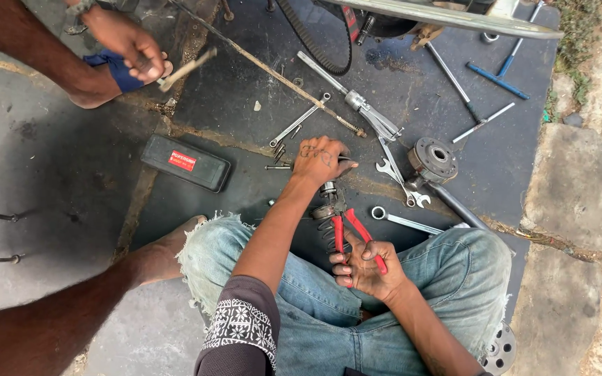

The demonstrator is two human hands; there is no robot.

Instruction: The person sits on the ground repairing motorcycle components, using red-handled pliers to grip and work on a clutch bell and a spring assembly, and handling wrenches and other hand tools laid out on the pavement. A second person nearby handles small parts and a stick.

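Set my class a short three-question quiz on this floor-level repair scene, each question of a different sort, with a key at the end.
1. True or false: the right hand grips red-handled pliers.
2. Multiple choice: the left hand rests on top of
A. the black case
B. a spring-wound metal part
C. the blue-handled tool
3. Fill in: the other person's hand at top left holds a pale ___.

Key
1. True.
2. B; the part stands between the person's knees, and the pliers' nose meets it.
3. Stick; whether it is wood or metal cannot be told.
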